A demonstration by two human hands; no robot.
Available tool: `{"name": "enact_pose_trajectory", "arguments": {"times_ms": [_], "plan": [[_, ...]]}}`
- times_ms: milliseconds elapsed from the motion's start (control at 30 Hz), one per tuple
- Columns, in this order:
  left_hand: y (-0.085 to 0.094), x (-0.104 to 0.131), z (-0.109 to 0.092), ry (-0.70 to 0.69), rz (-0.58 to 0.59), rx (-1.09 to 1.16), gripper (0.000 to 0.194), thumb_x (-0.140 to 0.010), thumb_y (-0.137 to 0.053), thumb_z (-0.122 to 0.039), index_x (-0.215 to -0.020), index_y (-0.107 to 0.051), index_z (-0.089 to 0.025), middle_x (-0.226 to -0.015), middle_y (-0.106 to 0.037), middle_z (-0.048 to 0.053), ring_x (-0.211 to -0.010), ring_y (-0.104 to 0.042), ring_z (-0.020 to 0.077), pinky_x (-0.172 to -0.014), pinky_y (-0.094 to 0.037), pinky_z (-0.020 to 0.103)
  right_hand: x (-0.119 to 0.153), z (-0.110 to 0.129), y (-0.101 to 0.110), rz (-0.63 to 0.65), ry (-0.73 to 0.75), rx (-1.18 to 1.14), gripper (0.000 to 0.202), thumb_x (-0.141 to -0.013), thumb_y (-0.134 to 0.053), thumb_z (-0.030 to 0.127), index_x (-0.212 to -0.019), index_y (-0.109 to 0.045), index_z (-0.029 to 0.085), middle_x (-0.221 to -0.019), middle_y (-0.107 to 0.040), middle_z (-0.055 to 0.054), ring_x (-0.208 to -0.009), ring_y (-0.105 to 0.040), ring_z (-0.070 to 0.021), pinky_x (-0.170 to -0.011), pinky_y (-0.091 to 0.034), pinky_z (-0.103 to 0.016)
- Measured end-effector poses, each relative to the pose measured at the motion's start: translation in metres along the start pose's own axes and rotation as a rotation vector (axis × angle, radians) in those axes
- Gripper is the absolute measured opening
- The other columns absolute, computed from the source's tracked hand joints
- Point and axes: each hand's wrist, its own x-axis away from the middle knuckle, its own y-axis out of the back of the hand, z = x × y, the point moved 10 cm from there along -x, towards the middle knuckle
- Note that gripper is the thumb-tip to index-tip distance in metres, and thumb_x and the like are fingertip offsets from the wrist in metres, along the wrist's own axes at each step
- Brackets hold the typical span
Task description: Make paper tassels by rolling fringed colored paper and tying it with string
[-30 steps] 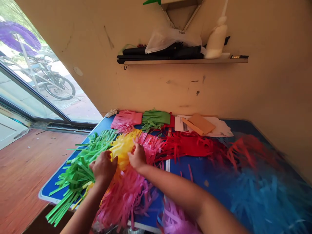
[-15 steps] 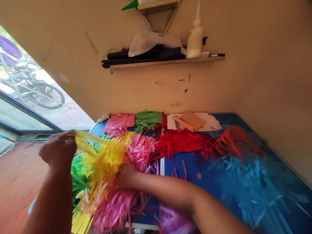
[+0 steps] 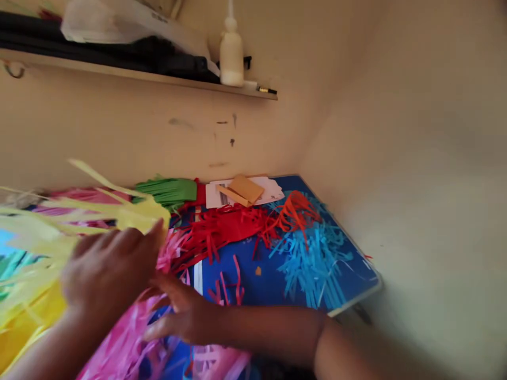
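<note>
My left hand (image 3: 113, 266) is closed around the top band of a pale yellow paper fringe (image 3: 138, 214). The strips of this fringe stream out to the left, blurred by motion. Just right of it and lower, my right hand (image 3: 186, 311) has its fingers spread over a pink paper fringe (image 3: 122, 338); whether they touch the strips I cannot tell. A deeper yellow fringe (image 3: 34, 316) lies under my left forearm. Beyond my hands, a red fringe (image 3: 233, 224) stretches across the blue table (image 3: 257, 290).
Light blue fringe (image 3: 312, 258) and orange-red strips (image 3: 297, 211) lie at the table's right. Along the wall are a green fringe (image 3: 168, 192) and white papers (image 3: 273, 189) under a tan folded piece (image 3: 245, 187). Above, a shelf (image 3: 130, 74) holds a white bottle (image 3: 232, 58).
My left hand has carried the yellow fringe up and rightward off the pile. My right hand has come off the pile, fingers now spread. The view has turned right.
</note>
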Motion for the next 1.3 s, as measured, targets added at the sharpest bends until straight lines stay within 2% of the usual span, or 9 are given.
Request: {"name": "enact_pose_trajectory", "arguments": {"times_ms": [133,267,433,533,633,733,800,933,1300], "plan": [[-0.041,0.037,-0.070,-0.154,-0.173,-0.159,0.042,-0.087,-0.046,-0.024,-0.125,-0.062,-0.032,-0.108,-0.069,0.008,-0.101,-0.061,0.0352,-0.088,-0.042,0.052,0.019,-0.024,0.078,-0.423,-0.126,-0.389,0.030,-0.076,-0.051,0.031,-0.103,-0.063,0.025,-0.116,-0.068,-0.007,-0.114,-0.060,-0.0257,-0.092,-0.050,-0.039],[-0.085,0.051,-0.099,-0.203,-0.183,-0.129,0.041,-0.089,-0.048,-0.020,-0.127,-0.061,-0.028,-0.128,-0.066,0.009,-0.115,-0.059,0.0323,-0.091,-0.041,0.048,0.035,-0.021,0.143,-0.664,-0.072,-0.593,0.035,-0.085,-0.032,0.036,-0.095,-0.063,0.022,-0.107,-0.071,-0.009,-0.113,-0.062,-0.0265,-0.086,-0.053,-0.043],[-0.139,0.063,-0.118,-0.354,-0.011,-0.136,0.049,-0.086,-0.044,-0.013,-0.129,-0.061,-0.027,-0.132,-0.065,0.008,-0.118,-0.061,0.0284,-0.093,-0.043,0.045,0.114,0.035,0.247,-0.990,0.069,-0.071,0.036,-0.085,-0.034,0.036,-0.103,-0.060,0.021,-0.108,-0.071,-0.014,-0.104,-0.068,-0.0274,-0.083,-0.055,-0.047],[-0.163,0.077,-0.132,-0.477,0.085,-0.088,0.053,-0.081,-0.046,-0.009,-0.129,-0.061,-0.024,-0.127,-0.068,0.008,-0.114,-0.064,0.0264,-0.093,-0.044,0.042,0.180,0.064,0.279,-1.240,0.127,0.223,0.040,-0.082,-0.043,0.038,-0.113,-0.058,0.018,-0.120,-0.064,-0.019,-0.116,-0.062,-0.0312,-0.094,-0.048,-0.053],[-0.175,0.080,-0.141,-0.483,0.153,-0.062,0.051,-0.081,-0.047,-0.009,-0.127,-0.063,-0.023,-0.127,-0.068,0.010,-0.113,-0.065,0.0276,-0.096,-0.044,0.045,0.187,0.078,0.246,-1.079,0.187,0.729,0.043,-0.082,-0.054,0.037,-0.122,-0.057,0.025,-0.137,-0.055,-0.014,-0.136,-0.044,-0.0298,-0.112,-0.030,-0.054],[-0.181,0.078,-0.146,-0.447,0.233,-0.048,0.043,-0.083,-0.047,-0.009,-0.118,-0.069,-0.022,-0.126,-0.068,0.012,-0.117,-0.063,0.0293,-0.100,-0.041,0.049,0.133,0.023,0.167,-0.308,0.089,1.169,0.052,-0.078,-0.061,0.029,-0.130,-0.055,0.026,-0.141,-0.054,-0.011,-0.136,-0.044,-0.0298,-0.118,-0.019,-0.054],[-0.183,0.079,-0.145,-0.447,0.292,-0.022,0.041,-0.083,-0.046,-0.009,-0.113,-0.071,-0.022,-0.124,-0.069,0.011,-0.118,-0.063,0.0295,-0.101,-0.040,0.050,0.117,-0.019,0.147,-0.028,-0.006,1.214,0.055,-0.078,-0.059,0.021,-0.133,-0.053,0.021,-0.136,-0.059,-0.013,-0.129,-0.053,-0.0274,-0.118,-0.018,-0.052],[-0.182,0.085,-0.129,-0.470,0.324,0.102,0.039,-0.085,-0.047,-0.013,-0.113,-0.070,-0.026,-0.118,-0.073,0.005,-0.113,-0.065,0.0272,-0.096,-0.042,0.046,0.105,-0.047,0.170,0.004,-0.089,1.193,0.043,-0.078,-0.054,0.007,-0.117,-0.065,0.023,-0.116,-0.072,-0.007,-0.112,-0.063,-0.0202,-0.109,-0.030,-0.041],[-0.192,0.064,-0.082,-0.166,0.393,0.252,0.024,-0.089,-0.053,-0.039,-0.089,-0.076,-0.030,-0.086,-0.077,0.001,-0.084,-0.070,0.0226,-0.080,-0.044,0.036,0.101,-0.019,0.191,-0.186,0.021,1.273,0.018,-0.074,-0.075,0.028,-0.092,-0.074,0.027,-0.093,-0.075,0.000,-0.099,-0.059,-0.0213,-0.091,-0.028,-0.039]]}}
